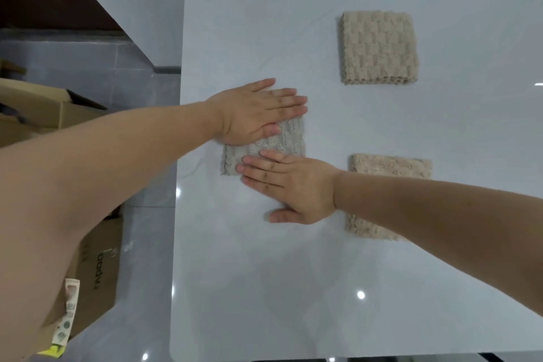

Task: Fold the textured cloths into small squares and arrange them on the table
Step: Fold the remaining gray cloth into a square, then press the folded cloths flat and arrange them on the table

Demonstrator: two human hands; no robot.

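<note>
Pressing soft, light folded cloth (pixel 266 147) flat mid-frame with spread left hand (pixel 254 114) and right hand (pixel 295 185); probably best pinched at corners.

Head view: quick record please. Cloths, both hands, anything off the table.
surface: white table
in work: grey cloth, folded, near the table's left edge
left: left hand flat on the grey cloth, fingers straight
right: right hand flat, fingertips on the cloth's near edge, thumb on the table
done: far beige cloth and near beige cloth, folded, untouched
hidden: right forearm covers part of the near one
floor: cardboard boxes, left of the table
</note>
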